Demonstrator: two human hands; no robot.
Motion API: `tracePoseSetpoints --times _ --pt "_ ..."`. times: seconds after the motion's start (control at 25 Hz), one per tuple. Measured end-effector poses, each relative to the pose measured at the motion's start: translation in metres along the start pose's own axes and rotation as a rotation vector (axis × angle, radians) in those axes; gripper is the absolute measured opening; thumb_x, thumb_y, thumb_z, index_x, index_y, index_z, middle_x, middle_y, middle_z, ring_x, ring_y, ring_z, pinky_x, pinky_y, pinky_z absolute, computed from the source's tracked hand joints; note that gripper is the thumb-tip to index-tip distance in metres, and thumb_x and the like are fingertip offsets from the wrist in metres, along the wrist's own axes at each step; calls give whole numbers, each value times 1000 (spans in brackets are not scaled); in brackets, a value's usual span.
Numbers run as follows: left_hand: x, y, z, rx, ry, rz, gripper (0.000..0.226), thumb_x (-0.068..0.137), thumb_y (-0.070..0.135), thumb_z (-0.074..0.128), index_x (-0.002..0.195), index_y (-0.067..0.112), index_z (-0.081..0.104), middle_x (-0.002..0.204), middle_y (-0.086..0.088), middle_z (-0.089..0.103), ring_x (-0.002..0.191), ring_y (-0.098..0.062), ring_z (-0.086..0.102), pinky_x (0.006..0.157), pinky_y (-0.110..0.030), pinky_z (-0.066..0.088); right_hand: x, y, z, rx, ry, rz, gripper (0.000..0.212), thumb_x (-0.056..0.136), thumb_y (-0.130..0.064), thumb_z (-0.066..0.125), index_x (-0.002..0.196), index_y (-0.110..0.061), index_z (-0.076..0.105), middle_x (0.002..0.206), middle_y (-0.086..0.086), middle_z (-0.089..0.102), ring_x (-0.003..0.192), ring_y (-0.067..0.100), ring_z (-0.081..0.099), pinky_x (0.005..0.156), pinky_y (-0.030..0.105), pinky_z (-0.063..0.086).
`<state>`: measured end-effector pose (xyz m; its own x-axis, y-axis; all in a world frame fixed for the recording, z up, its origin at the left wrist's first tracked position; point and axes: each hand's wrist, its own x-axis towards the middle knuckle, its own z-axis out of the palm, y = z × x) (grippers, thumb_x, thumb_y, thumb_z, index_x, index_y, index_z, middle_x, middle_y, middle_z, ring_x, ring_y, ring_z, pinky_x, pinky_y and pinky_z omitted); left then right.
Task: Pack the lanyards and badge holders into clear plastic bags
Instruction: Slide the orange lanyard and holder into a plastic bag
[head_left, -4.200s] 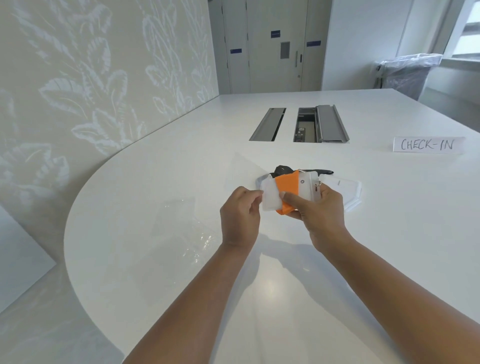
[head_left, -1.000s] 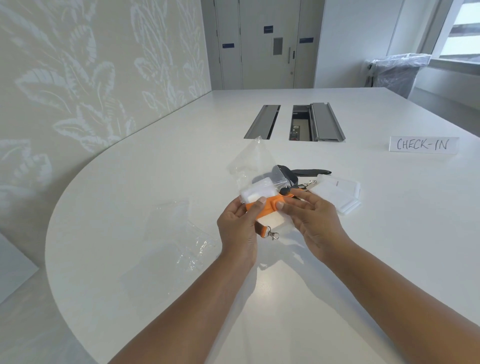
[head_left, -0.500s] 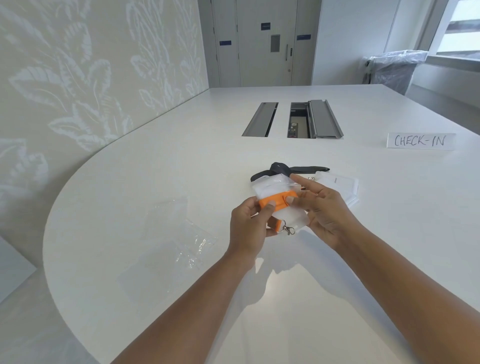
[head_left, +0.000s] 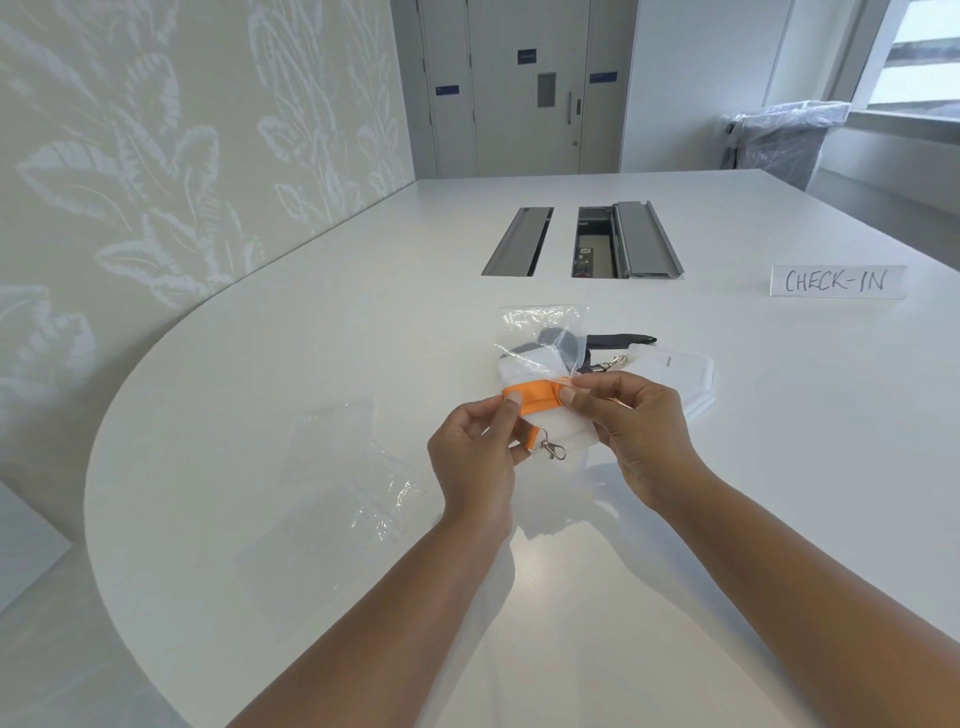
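- A broad white table (head_left: 311, 364) with a rounded near-left edge runs back toward grey doors. A leaf-patterned wall stands on the left.
- Just above the table's middle, the left hand (head_left: 475, 462) pinches the left end of a folded orange lanyard (head_left: 535, 395).
- The right hand (head_left: 639, 431) pinches the lanyard's right end, along with the edge of a clear bag (head_left: 540, 332).
- A white badge holder (head_left: 524, 369) sits behind the lanyard, its far part inside the bag.
- A metal clip (head_left: 551, 448) dangles below.
- Just beyond lie a dark lanyard (head_left: 618, 340) and stacked holders (head_left: 680, 374).
- Spare bags (head_left: 343, 467) lie near left.
- A "CHECK-IN" sign (head_left: 837, 281) stands far right.
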<state>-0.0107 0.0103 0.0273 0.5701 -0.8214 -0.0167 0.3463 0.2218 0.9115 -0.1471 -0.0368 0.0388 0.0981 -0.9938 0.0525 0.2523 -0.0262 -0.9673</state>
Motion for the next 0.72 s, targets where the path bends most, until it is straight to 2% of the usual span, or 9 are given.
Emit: tracePoseSetpoints --times 0.08,0.16,0.24,0.32,0.4,0.48,0.56,0.72 --pt "1 4 -1 -37 37 2 16 83 5 76 91 5 62 73 -12 67 47 -20 59 56 -33 55 -2 2 2 -63 -21 -21 17 76 -3 81 91 1 74 94 23 73 82 29 72 86 46 59" --pt "3 6 -3 -102 41 -15 37 81 5 78 111 14 58 88 -11 68 49 -18 61 55 -31 56 -4 2 5 -135 -45 -36 12 77 -2 80 86 -2 73 87 18 73 79 26 70 85 43 59" --pt "5 7 -4 -104 17 -24 42 81 7 78 119 15 61 87 -7 66 51 -18 59 57 -30 57 -5 1 6 -115 -36 -25 23 76 1 80 92 -5 64 83 18 70 78 26 69 79 41 59" --pt "7 7 -3 -78 -12 -21 27 82 8 77 108 11 70 76 -10 61 54 -22 55 59 -32 57 -6 -1 6 -69 -35 -9 42 77 3 79 107 -11 54 83 18 70 78 28 70 75 41 60" --pt "7 7 -3 -69 -13 -24 14 83 7 76 96 9 72 64 -10 58 55 -25 53 60 -34 58 -6 -1 6 -63 -68 -7 55 79 3 77 123 -18 52 84 15 70 80 25 71 76 41 61" --pt "8 7 -4 -62 -20 -9 7 84 5 75 89 8 71 56 -6 58 51 -22 54 59 -35 58 -6 -2 6 -62 -113 -13 53 81 3 75 126 -21 60 83 11 70 82 23 71 80 41 60" --pt "10 8 -5 -50 -22 17 6 84 3 73 83 7 69 52 -1 57 47 -19 55 57 -33 57 -6 -1 7 -53 -142 -28 45 82 2 74 118 -23 68 87 11 68 86 23 70 84 42 60" --pt "10 8 -5 -56 -5 26 11 84 0 73 77 7 67 57 -1 56 47 -17 55 57 -32 57 -6 0 6 -24 -121 -45 38 81 -1 76 114 -18 72 93 7 70 90 23 72 84 39 60"
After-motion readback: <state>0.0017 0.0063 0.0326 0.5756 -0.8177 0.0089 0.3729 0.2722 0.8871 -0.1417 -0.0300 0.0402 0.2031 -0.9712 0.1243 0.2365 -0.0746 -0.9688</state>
